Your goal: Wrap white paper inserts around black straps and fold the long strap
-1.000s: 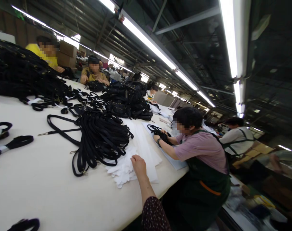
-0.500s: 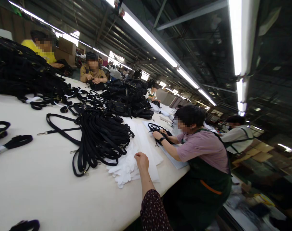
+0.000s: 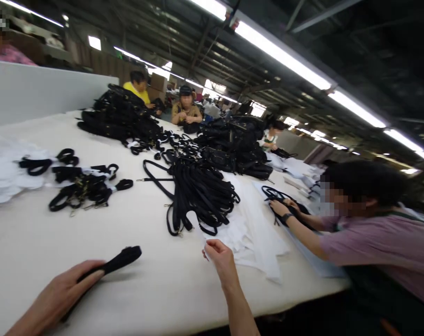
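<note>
My left hand (image 3: pixel 66 291), low on the left, is closed around a folded black strap (image 3: pixel 122 260) whose looped end sticks out past the fingertips. To the right, my right hand (image 3: pixel 220 259) pinches a thin white strip (image 3: pixel 195 224) that rises from the fingers toward the black straps. Just beyond it lies a pile of white strips (image 3: pixel 234 231), partly under a large heap of long black straps (image 3: pixel 201 191) with metal clasps. On the left of the table sits a cluster of folded straps (image 3: pixel 82 186) with white bands around them.
White cut pieces (image 3: pixel 9 170) lie at the far left. Piles of black bags (image 3: pixel 236 144) fill the back of the table (image 3: pixel 142 298). A co-worker (image 3: pixel 376 228) in a purple top leans over the right edge, handling a black item. Other people sit farther back.
The view has swung left. My left hand with the folded strap has come into view. My right hand has drawn back from the white pile with a strip.
</note>
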